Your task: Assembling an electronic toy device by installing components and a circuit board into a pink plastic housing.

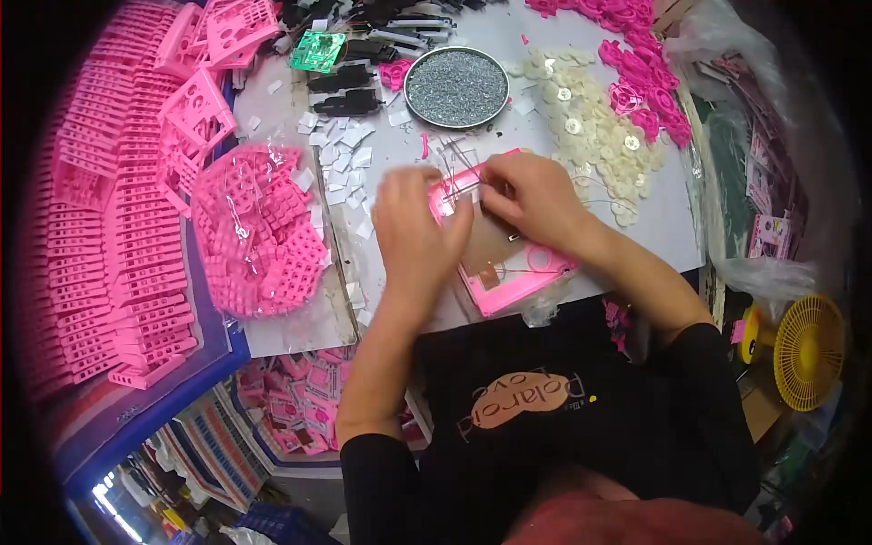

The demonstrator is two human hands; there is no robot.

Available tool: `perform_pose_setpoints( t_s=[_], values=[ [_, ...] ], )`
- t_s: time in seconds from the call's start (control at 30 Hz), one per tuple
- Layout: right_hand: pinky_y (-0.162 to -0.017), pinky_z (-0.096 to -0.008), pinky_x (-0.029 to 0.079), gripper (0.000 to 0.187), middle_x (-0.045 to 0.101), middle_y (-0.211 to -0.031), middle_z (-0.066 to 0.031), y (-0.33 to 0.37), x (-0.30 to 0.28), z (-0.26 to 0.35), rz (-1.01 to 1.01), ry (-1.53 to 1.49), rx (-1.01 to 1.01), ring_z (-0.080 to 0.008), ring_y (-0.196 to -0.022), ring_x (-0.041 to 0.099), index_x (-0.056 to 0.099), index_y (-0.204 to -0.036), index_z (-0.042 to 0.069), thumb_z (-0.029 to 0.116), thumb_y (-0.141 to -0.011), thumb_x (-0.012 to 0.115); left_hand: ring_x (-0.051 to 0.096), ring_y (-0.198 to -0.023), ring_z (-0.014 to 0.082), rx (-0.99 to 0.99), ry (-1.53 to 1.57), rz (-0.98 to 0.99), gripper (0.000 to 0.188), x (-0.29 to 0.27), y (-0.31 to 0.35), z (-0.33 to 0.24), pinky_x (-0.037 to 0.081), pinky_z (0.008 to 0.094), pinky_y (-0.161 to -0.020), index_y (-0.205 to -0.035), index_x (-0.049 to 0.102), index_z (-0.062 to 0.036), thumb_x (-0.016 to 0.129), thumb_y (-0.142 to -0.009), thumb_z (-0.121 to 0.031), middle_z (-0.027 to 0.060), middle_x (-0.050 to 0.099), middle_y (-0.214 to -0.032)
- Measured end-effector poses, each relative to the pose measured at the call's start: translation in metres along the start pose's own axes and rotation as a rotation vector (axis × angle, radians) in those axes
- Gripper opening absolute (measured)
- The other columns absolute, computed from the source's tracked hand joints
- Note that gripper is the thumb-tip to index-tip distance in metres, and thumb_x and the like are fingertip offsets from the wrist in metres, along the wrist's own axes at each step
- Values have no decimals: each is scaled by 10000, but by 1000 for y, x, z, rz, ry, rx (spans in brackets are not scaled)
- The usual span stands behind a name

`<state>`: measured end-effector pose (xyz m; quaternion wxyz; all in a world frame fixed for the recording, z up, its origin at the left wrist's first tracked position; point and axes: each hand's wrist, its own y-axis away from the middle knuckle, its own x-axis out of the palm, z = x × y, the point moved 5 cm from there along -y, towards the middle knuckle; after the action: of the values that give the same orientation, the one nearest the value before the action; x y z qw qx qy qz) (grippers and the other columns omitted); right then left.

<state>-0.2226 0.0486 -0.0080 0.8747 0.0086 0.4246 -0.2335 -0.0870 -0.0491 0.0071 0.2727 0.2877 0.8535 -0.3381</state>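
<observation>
We see both of our hands working over a flat pink plastic case [509, 272] that lies on the counter [627, 232] just ahead of our chest. Our left hand [413, 232] rests curled on the case's left end, fingers bent down onto it; the motion blur keeps us from telling whether it pinches anything. Our right hand [536, 195] sits at the case's top edge, fingertips pinched together around thin metal wires [459, 173] that fan out toward 11 o'clock. A brown panel [490, 241] shows inside the case between the two hands. At 12 o'clock from the case stands a round metal dish [456, 87] of grey bits. At 2 o'clock lies a heap of cream discs [595, 136]. At 9 o'clock a clear bag of pink parts [259, 232] lies near the left hand.
</observation>
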Motion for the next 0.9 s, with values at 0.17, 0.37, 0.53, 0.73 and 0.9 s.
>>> perform_pose_setpoints(
  t_s=[0.17,0.37,0.53,0.73,0.9],
  values=[
    [-807,-392,535,212,644,-1083,-21,12,3,18,149,23,-586,-259,-1040,587,719,-1004,127,194,-808,760,606,-959,314,-18,19,160,201,32,-15,33,468,426,-813,-934,722,-60,772,-777,-174,92,672,-1043],
    [-856,-410,534,327,661,-1158,-89,-9,-29,17,169,-12,-558,-322,-1083,586,705,-1098,111,78,-775,736,575,-1059,272,258,-72,158,172,26,-13,16,388,429,-910,-1001,737,-101,720,-839,-156,67,655,-1115],
    [-693,-386,536,210,627,-863,-48,-13,-15,-2,34,197,-514,-265,-848,624,656,-962,90,119,-756,683,529,-1115,270,206,-185,160,211,25,0,0,306,474,-973,-1075,716,-108,692,-870,-150,84,605,-1185],
    [-657,-377,513,118,599,-805,-49,-8,-10,0,8,322,-514,-254,-782,598,641,-832,88,134,-727,673,587,-928,193,119,-152,-46,167,23,12,-8,293,457,-1001,-1031,724,-129,717,-865,-135,15,635,-897],
    [-699,-366,527,62,599,-805,-76,8,1,13,288,488,-520,-265,-851,607,648,-778,86,110,-730,679,598,-804,168,135,5,-62,106,28,10,0,280,432,-1000,-960,716,-147,733,-856,-136,-15,608,-730]
  ],
)
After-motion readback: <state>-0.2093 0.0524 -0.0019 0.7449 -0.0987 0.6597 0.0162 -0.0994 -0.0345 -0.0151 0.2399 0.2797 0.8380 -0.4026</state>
